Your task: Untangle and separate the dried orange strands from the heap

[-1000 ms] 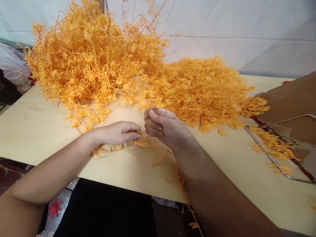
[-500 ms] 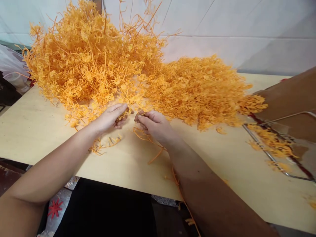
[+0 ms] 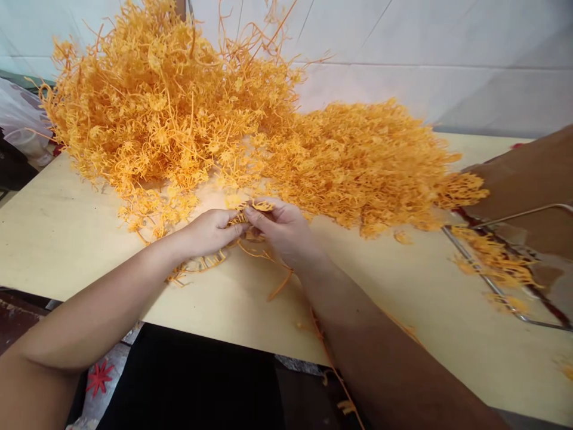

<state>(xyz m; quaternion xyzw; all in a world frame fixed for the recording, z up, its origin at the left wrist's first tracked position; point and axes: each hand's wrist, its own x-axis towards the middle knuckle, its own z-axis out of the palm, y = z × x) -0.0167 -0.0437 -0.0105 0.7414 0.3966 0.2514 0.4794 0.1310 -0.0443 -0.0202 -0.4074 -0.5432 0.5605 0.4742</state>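
Note:
My left hand (image 3: 213,232) and my right hand (image 3: 287,232) meet at the front of a big heap of orange plastic flower pieces (image 3: 152,113). Each piece looks like a small star with thin, curled prongs. Between the fingertips of my right hand is an orange plastic flower piece (image 3: 263,206). The fingers of my left hand are closed around more of these pieces, partly hidden by the hand. A flatter, denser pile of orange pieces (image 3: 362,161) lies just beyond my right hand. Thin orange stems (image 3: 280,286) rest on the table below my hands.
The pale tabletop (image 3: 80,239) runs back to a white wall (image 3: 403,42). At right, a bent metal wire frame (image 3: 478,272) and a brown cardboard piece (image 3: 537,179) carry loose orange bits. A clear plastic bag (image 3: 22,107) sits far left. A red star-shaped piece (image 3: 99,377) lies below the table.
My left hand has moved right and slightly down to meet my right hand; their fingertips now come together. An orange flower piece now shows at my right fingertips. The heaps stay as they were.

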